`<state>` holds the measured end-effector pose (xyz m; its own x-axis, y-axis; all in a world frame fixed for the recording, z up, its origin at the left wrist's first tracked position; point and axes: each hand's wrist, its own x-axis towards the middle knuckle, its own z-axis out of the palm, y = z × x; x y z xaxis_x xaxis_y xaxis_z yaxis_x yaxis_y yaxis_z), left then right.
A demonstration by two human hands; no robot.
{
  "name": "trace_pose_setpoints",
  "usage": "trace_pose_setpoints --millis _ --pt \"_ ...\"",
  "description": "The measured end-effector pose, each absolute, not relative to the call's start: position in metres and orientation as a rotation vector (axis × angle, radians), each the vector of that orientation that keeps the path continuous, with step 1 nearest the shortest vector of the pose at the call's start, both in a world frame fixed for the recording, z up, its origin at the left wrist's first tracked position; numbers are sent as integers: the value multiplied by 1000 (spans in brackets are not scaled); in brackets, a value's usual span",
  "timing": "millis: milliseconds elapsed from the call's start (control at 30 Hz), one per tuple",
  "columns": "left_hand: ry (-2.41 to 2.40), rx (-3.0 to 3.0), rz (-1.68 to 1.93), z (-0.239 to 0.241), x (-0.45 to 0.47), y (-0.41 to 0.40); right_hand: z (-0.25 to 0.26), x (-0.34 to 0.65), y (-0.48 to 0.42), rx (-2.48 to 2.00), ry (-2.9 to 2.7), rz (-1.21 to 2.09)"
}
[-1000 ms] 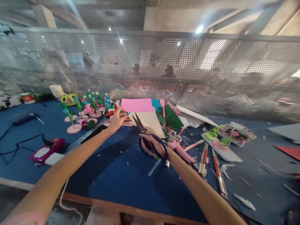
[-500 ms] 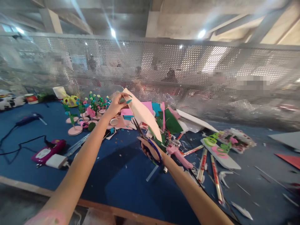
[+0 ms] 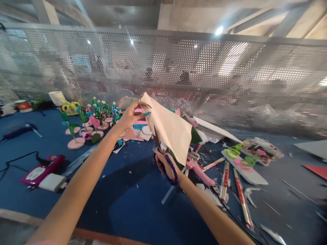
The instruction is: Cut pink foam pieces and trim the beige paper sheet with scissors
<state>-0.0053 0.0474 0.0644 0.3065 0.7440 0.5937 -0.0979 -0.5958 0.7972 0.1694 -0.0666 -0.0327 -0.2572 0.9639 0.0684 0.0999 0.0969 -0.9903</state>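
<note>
My left hand [image 3: 131, 115] pinches the top corner of a cream paper sheet [image 3: 170, 129] and holds it up over the blue table [image 3: 127, 194]. Below it my right hand [image 3: 167, 166] grips blue-handled scissors [image 3: 163, 154], their blades pointing up at the sheet's lower edge. The sheet hangs tilted and hides part of the coloured paper pile [image 3: 190, 131] behind it.
Small paper flowers on pink round bases [image 3: 87, 126] stand at the back left. A pink glue gun [image 3: 200, 168] and glue sticks [image 3: 240, 190] lie to the right, a magenta device [image 3: 41, 168] with a cable to the left. A perforated metal screen [image 3: 178, 68] closes the far side.
My left hand took the cream sheet off the pile and raised it. My right hand drew the scissors nearer under the sheet.
</note>
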Motion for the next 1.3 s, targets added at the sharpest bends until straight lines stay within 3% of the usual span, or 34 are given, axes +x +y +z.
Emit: trace_pose_setpoints --millis 667,1300 --pt "566 1918 1449 69 -2 41 -25 173 -68 -1155 -1566 1105" --pt "598 1971 1419 68 3 34 -20 172 -69 -1180 -1484 1195"
